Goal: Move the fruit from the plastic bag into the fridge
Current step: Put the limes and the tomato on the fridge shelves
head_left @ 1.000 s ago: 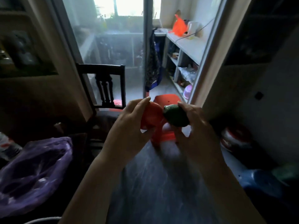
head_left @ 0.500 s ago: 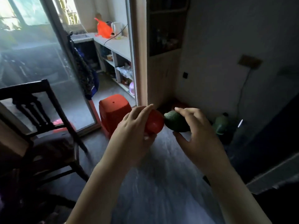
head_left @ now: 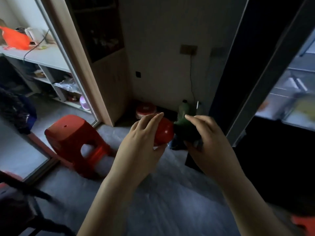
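Note:
My left hand (head_left: 139, 143) grips a round red fruit (head_left: 164, 132) in front of my chest. Right beside it, my right hand (head_left: 209, 143) holds a dark green fruit (head_left: 185, 132), an avocado by its look, with fingers curled over its top. The two fruits nearly touch. The fridge (head_left: 289, 92) stands open at the right edge, with lit shelves and blurred contents behind its dark door edge (head_left: 265, 70). The plastic bag is out of view.
A red plastic stool (head_left: 75, 142) stands on the grey floor to the left. A red pot (head_left: 146, 109) and a green bottle (head_left: 185, 108) sit against the wall ahead. Glass sliding door and white shelves lie at left; a dark chair (head_left: 20, 210) is at bottom left.
The view has swung right: the purple bag and chair left the middle of the view, and the open fridge has come in at the right. Both hands keep their fruits.

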